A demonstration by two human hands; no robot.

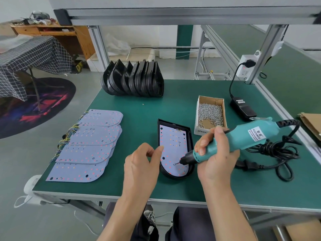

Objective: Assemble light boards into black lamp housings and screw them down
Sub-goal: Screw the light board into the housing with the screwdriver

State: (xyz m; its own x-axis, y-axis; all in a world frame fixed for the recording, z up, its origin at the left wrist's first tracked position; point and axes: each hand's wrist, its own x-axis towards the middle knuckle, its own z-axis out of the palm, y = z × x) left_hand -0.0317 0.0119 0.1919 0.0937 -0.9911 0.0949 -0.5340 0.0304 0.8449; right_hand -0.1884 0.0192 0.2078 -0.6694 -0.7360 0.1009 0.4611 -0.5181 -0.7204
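One light board (173,150), a pale lilac sheet dotted with small red and orange points, lay seated inside a black lamp housing (190,141) with a straight far end and a rounded near end, on the green bench mat (173,105). The right hand (215,155) was wrapped closed around the teal body of an electric screwdriver (239,140), held at a slant so that its bit met a screw (174,164) on the board's rounded end, just left of that hand. The left hand (140,164) hovered at the housing's left edge, thumb and forefinger pinched together; whether anything sat between them I could not tell. Left of it, more boards (86,145) lay fanned in an overlapping stack, coloured wires trailing from their far edges. Empty glossy housings (133,79) stood on edge in a row at the back. A cardboard box (211,115) of small silvery screws sat just beyond the screwdriver, with a black power adapter (243,108) to its right and the tool's black cord (274,153) coiled nearby.
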